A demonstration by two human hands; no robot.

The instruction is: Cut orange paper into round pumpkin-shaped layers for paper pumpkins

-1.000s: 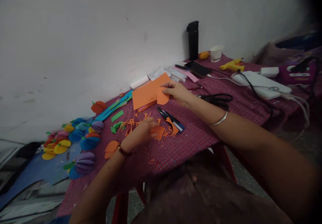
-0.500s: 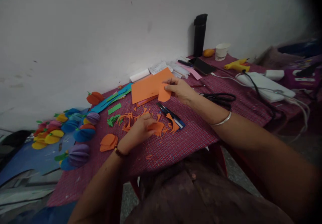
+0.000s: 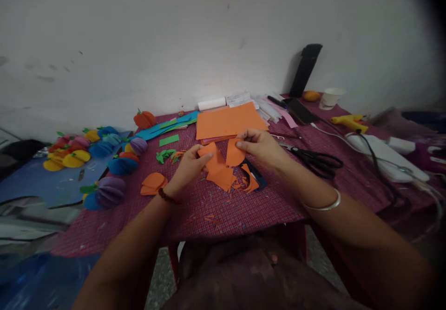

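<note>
My left hand (image 3: 190, 165) pinches an orange paper piece (image 3: 213, 158) between thumb and fingers, over the middle of the table. Close beside it, my right hand (image 3: 262, 148) grips another orange paper piece (image 3: 234, 154) with a rounded lower edge. The two pieces are nearly side by side. Under them lies a loose orange paper (image 3: 222, 178) among curled orange scraps (image 3: 242, 182). A dark blue-handled tool (image 3: 258, 179) is partly covered by scraps. Left of my left hand rests a small stack of rounded orange cutouts (image 3: 153, 184).
Orange sheets (image 3: 230, 120) lie at the back, beside blue and green strips (image 3: 169, 126). Finished paper balls (image 3: 110, 191) crowd the left. Black scissors (image 3: 318, 160), a phone (image 3: 300, 111), a yellow glue gun (image 3: 349, 122), a paper cup (image 3: 331, 98) and a black bottle (image 3: 305, 70) occupy the right.
My left hand has risen from the scraps with an orange piece in it. My right hand has come down off the orange sheets, nearer the left. The view has shifted.
</note>
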